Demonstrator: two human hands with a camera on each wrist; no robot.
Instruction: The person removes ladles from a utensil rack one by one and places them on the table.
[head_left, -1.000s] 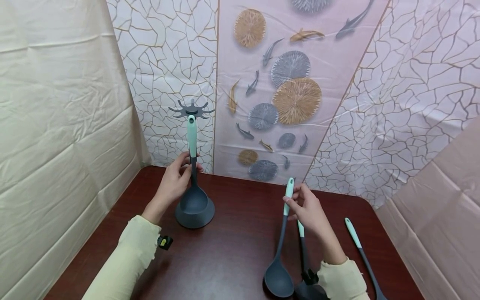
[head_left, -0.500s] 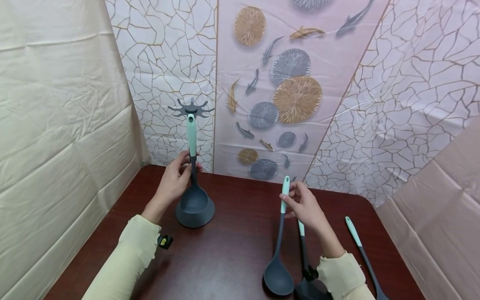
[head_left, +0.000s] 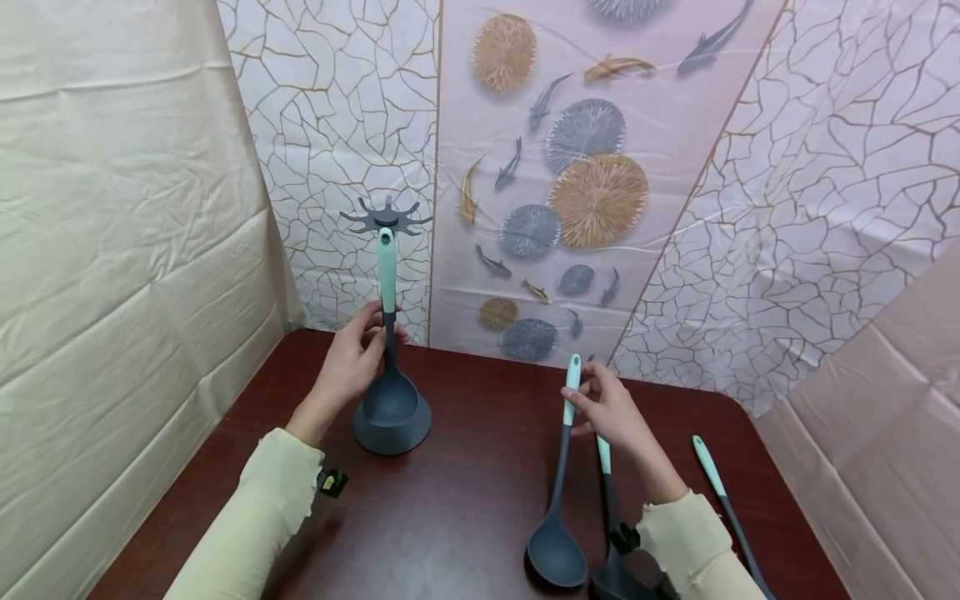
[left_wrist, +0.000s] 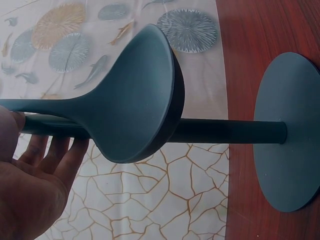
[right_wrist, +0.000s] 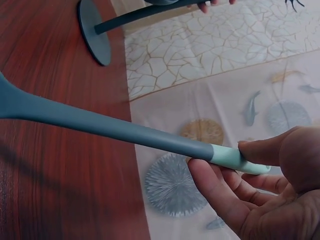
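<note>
At the left, a dark grey utensil stand with a round base and a crown of hooks stands upright on the table. A ladle with a mint handle hangs bowl-down on its near side. My left hand grips the stand's pole; in the left wrist view its fingers lie behind the pole and the thumb is by the ladle's shaft. My right hand pinches the mint handle of a second ladle between thumb and fingers, its bowl low at or just above the table.
Right of the held ladle lies another mint-handled utensil, partly covered by the right wrist and sleeve. A further mint-handled utensil lies near the right edge of the reddish-brown table. Patterned cloth hangs behind the table.
The right hand has shifted slightly left, bringing the handle of its ladle a little more upright. The left hand keeps its grip on the stand.
</note>
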